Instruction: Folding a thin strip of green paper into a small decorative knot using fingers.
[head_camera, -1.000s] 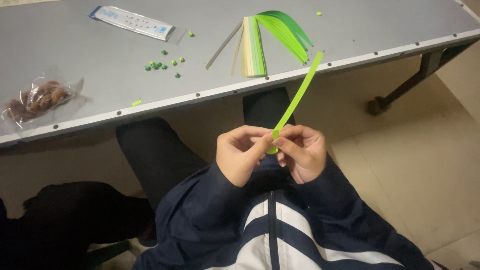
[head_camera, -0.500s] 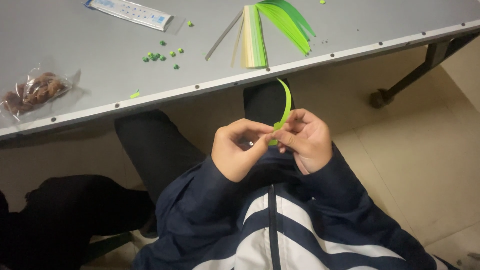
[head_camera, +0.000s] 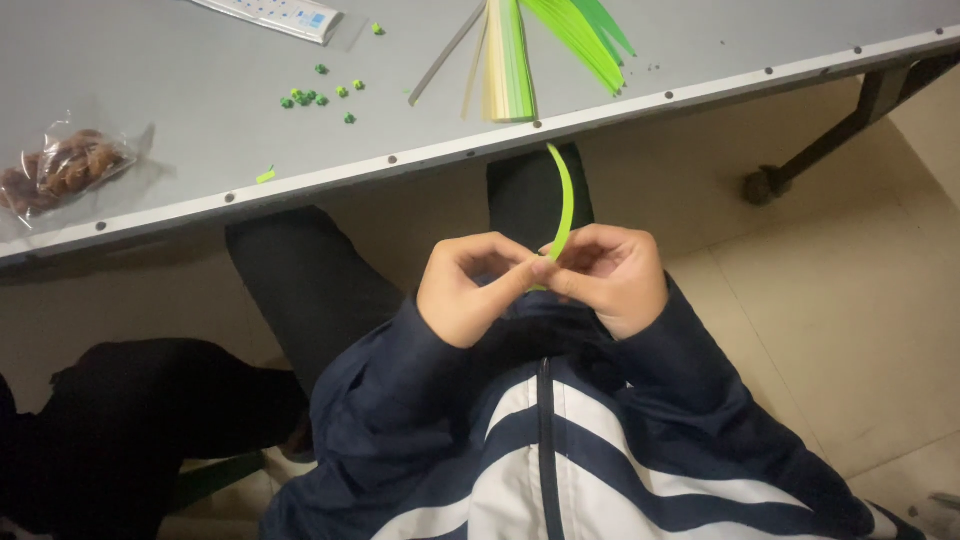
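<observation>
I see my left hand (head_camera: 470, 290) and right hand (head_camera: 610, 275) held together above my lap, fingertips pinched on the lower end of a green paper strip (head_camera: 562, 200) that arcs up toward the tabletop's (head_camera: 180, 150) near edge. Beyond that edge lie a fan of green strips (head_camera: 540, 45), small green beads (head_camera: 318, 95), and a snack bag (head_camera: 65, 165) at the left.
</observation>
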